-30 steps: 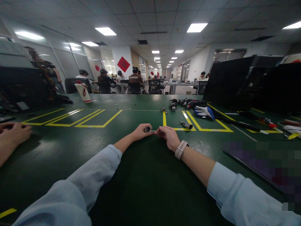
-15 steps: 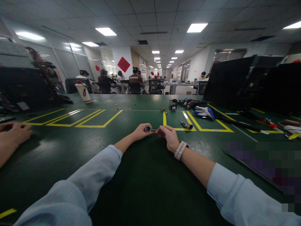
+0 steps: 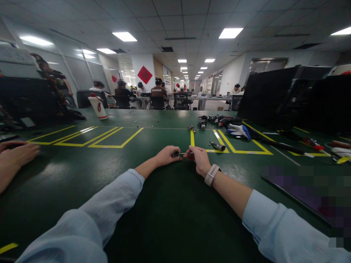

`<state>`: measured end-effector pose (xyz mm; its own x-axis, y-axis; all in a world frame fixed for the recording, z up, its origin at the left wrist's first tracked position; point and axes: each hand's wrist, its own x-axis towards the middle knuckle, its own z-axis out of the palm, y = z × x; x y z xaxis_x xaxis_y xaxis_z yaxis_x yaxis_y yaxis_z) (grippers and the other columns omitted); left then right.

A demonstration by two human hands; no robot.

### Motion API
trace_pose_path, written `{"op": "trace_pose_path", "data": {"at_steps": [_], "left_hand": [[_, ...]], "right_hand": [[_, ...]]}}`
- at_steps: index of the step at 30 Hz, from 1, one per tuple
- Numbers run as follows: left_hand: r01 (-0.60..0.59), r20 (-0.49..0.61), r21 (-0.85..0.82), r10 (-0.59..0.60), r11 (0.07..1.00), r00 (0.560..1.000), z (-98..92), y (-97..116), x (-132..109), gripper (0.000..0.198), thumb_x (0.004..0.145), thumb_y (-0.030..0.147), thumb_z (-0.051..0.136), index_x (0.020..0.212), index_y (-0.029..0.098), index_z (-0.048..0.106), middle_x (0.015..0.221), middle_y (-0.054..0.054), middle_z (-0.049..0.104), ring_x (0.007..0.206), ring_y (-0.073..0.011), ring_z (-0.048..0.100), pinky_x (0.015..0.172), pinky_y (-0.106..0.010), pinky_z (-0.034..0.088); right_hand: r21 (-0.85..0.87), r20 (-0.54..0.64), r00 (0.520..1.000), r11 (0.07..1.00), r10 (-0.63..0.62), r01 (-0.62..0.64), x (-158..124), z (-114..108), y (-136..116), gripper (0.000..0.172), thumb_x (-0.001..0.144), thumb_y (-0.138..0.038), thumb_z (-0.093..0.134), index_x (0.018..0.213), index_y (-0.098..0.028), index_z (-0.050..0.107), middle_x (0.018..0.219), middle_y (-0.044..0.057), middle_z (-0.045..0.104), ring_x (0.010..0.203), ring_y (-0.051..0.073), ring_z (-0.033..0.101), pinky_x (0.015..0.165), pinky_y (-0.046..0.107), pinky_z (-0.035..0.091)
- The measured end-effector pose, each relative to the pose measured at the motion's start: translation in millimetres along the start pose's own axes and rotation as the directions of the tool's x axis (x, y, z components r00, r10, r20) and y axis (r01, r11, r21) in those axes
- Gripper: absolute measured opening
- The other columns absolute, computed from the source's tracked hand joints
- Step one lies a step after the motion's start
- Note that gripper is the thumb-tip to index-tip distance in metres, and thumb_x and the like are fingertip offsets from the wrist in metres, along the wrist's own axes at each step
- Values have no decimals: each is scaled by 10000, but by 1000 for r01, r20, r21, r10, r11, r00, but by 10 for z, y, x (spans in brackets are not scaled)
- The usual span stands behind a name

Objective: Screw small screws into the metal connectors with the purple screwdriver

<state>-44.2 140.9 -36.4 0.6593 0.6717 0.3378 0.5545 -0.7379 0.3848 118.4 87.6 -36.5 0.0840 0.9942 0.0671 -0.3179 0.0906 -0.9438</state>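
My left hand (image 3: 164, 156) is closed round a cylindrical metal connector (image 3: 175, 154), whose round open end faces me. In the fingers of my right hand (image 3: 199, 157) is a thin-shafted tool (image 3: 182, 153) that looks like a small screwdriver; its handle is mostly hidden by the fingers. The shaft points left and meets the side of the connector, near my left fingertips. Both hands are just above the green tabletop (image 3: 175, 215). Beyond my right hand lies another metal connector (image 3: 218, 146), with a smaller metal part (image 3: 191, 128) farther back.
Corded parts (image 3: 211, 119) and a blue-white glove (image 3: 238, 130) lie at the back right. Yellow tape (image 3: 249, 151) marks rectangles on the table. A dark flat device (image 3: 296, 197) rests at right. A co-worker's hand (image 3: 20, 155) is at left, and a white cup (image 3: 98, 106) stands behind.
Both hands have shifted slightly right and a little down in view, with the connector and tool still held together. The co-worker's hand at left has moved slightly.
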Motion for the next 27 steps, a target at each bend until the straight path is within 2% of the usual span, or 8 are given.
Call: {"op": "trace_pose_path", "data": {"at_steps": [4, 9, 15, 18, 22, 27], "left_hand": [[10, 2, 4, -10, 1000, 1000, 6, 5, 0, 265, 698, 416, 622, 716, 164, 543, 636, 32, 534, 596, -117, 492, 545, -222, 337], [14, 13, 2, -14, 1000, 1000, -8, 39, -4, 275, 698, 427, 619, 715, 162, 547, 634, 30, 547, 586, -115, 495, 532, -218, 337], [1, 24, 29, -1, 1000, 1000, -19, 62, -8, 293, 692, 442, 624, 699, 161, 543, 597, 35, 528, 556, -109, 487, 517, -211, 330], [-19, 44, 76, 16, 997, 999, -16, 60, -5, 292, 710, 442, 607, 692, 158, 544, 590, 27, 534, 548, -109, 488, 513, -211, 324], [-40, 51, 103, 34, 994, 998, -18, 56, -6, 297, 720, 450, 594, 706, 156, 552, 600, 20, 546, 554, -112, 497, 517, -212, 326], [-46, 58, 98, 41, 994, 997, -15, 42, -10, 320, 697, 470, 615, 716, 157, 550, 615, 23, 545, 568, -112, 500, 532, -214, 332]], "right_hand": [[34, 3, 1000, 999, 25, -26, 14, -16, 26, 258, 668, -374, 608, 534, -158, 563, 421, 7, 582, 406, 118, 528, 468, 238, 400], [65, -37, 999, 998, -18, 20, 0, 1, 28, 303, 633, -433, 642, 518, -172, 540, 410, -19, 545, 409, 113, 511, 457, 236, 375], [-50, -55, 983, 984, -173, 170, -28, 22, 19, 309, 657, -413, 634, 481, -179, 534, 430, -36, 515, 453, 104, 474, 509, 245, 361], [-90, -43, 978, 976, -203, 199, -44, 35, 24, 291, 658, -372, 641, 461, -178, 550, 430, -40, 511, 466, 98, 451, 524, 244, 345], [-89, -23, 986, 983, -163, 160, -30, 24, 19, 268, 668, -335, 619, 461, -173, 562, 441, -33, 526, 472, 104, 473, 529, 248, 362], [-17, -40, 999, 1000, -24, 23, 20, -23, 12, 248, 665, -334, 587, 481, -171, 549, 421, -22, 535, 427, 113, 499, 472, 248, 371]]}}
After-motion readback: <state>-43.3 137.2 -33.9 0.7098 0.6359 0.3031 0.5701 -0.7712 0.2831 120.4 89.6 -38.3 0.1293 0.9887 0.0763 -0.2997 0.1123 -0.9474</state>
